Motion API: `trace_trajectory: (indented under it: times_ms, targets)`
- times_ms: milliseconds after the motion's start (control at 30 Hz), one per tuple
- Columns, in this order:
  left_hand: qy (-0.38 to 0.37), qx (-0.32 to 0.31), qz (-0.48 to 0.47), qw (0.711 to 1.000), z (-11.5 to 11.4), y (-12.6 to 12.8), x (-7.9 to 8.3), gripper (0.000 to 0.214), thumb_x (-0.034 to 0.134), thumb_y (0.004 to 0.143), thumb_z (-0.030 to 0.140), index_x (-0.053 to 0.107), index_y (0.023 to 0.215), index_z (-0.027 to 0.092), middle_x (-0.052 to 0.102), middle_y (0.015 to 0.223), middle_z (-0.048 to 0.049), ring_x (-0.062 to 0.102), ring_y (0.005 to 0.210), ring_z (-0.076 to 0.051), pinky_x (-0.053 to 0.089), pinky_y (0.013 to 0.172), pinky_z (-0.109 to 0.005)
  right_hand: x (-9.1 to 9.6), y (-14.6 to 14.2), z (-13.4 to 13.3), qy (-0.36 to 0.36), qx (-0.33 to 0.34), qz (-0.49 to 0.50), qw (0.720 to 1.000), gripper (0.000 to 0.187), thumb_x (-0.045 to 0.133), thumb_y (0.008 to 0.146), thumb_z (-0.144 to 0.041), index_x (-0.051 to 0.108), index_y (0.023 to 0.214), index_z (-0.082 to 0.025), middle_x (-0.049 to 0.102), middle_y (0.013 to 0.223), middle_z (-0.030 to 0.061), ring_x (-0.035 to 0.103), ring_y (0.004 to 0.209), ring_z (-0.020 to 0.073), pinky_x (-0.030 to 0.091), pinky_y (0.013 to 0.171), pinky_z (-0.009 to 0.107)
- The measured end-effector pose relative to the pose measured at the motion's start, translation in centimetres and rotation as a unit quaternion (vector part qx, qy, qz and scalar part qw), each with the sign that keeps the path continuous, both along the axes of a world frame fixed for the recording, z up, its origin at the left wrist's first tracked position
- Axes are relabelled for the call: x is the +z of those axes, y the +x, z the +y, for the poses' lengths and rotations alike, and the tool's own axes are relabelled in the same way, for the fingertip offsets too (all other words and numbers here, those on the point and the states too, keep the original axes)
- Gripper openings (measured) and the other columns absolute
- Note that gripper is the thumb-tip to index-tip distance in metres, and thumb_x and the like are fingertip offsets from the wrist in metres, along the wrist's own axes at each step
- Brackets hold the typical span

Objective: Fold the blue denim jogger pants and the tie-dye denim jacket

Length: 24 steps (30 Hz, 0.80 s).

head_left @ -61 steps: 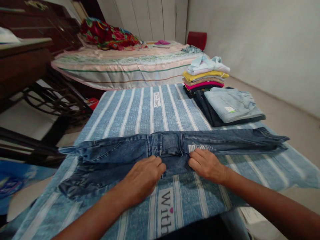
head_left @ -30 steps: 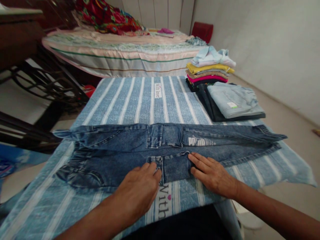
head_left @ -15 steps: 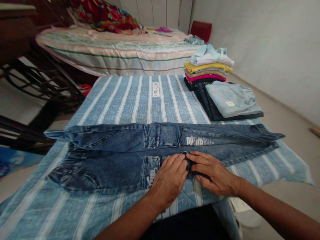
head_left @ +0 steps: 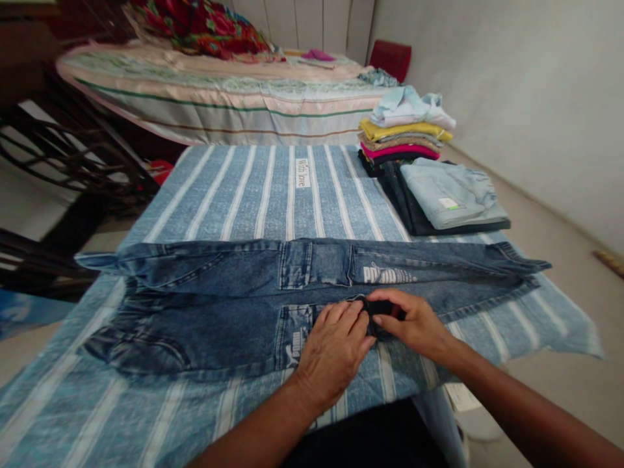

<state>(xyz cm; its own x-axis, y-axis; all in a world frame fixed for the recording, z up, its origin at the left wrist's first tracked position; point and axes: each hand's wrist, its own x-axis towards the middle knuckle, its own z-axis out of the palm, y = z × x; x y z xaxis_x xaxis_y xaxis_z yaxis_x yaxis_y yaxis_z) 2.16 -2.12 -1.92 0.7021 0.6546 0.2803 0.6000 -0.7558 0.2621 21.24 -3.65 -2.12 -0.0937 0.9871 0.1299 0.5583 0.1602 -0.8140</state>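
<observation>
A pair of dark blue jeans lies lengthwise across the striped cloth, its elastic waist on the left and its cuffs on the right. Cargo pockets and white lettering show on the legs. My left hand rests palm down on the nearer leg, fingers extended over the cargo pocket. Beside it, my right hand pinches the pocket's edge between thumb and forefinger. A dark gap shows under those fingers; part of the pocket is hidden by both hands.
Blue-and-white striped cloth covers the table. Folded light jeans lie on darker garments at right, with a stack of folded clothes behind. A bed stands beyond; a treadle stand is at left.
My right hand has gone from lying over the pocket to pinching its edge, with its fingers raised. My left hand stays almost in place. The view has shifted slightly.
</observation>
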Motion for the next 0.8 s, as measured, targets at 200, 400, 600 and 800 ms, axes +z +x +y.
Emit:
trace_trajectory:
  times_ms: [200, 400, 600, 800]
  targets:
    - [-0.002, -0.002, 0.0, 1.0, -0.1, 0.1, 0.2, 0.029, 0.051, 0.089, 0.031, 0.056, 0.113, 0.015, 0.059, 0.119, -0.0094, 0.051, 0.112, -0.026, 0.04, 0.098, -0.043, 1.6, -0.5, 2.8, 0.075, 0.047, -0.117, 0.989, 0.016, 0.054, 0.083, -0.015, 0.066, 0.091, -0.022, 0.066, 0.086, 0.0026, 0.06, 0.083, 0.0165, 0.048, 0.076, 0.03]
    - [0.002, -0.006, -0.016, 1.0, -0.2, 0.1, -0.1, 0.029, 0.048, 0.091, 0.031, 0.056, 0.114, 0.014, 0.06, 0.119, -0.0101, 0.051, 0.112, -0.025, 0.039, 0.099, -0.042, 3.3, -1.6, 4.9, 0.018, 0.172, -0.34, 0.924, 0.021, 0.049, 0.086, -0.013, 0.067, 0.081, -0.022, 0.062, 0.081, 0.0029, 0.057, 0.08, 0.0166, 0.042, 0.067, 0.026]
    - [0.008, 0.002, -0.018, 1.0, -0.4, 0.1, -0.3, 0.029, 0.049, 0.09, 0.031, 0.057, 0.112, 0.013, 0.06, 0.118, -0.0102, 0.052, 0.11, -0.025, 0.039, 0.1, -0.043, 4.6, -2.3, 5.8, -0.007, 0.207, -0.42, 0.884, 0.022, 0.048, 0.087, -0.017, 0.067, 0.08, -0.022, 0.061, 0.082, 0.0052, 0.058, 0.082, 0.0196, 0.04, 0.064, 0.027]
    - [0.027, 0.004, -0.033, 0.999, -0.3, 0.3, -0.1, 0.029, 0.05, 0.09, 0.03, 0.058, 0.112, 0.012, 0.06, 0.116, -0.0105, 0.051, 0.11, -0.026, 0.041, 0.098, -0.043, 5.6, -3.4, 6.0, -0.053, 0.212, -0.463, 0.859, 0.026, 0.041, 0.089, -0.02, 0.067, 0.085, -0.02, 0.061, 0.087, 0.0075, 0.06, 0.082, 0.0211, 0.041, 0.065, 0.028]
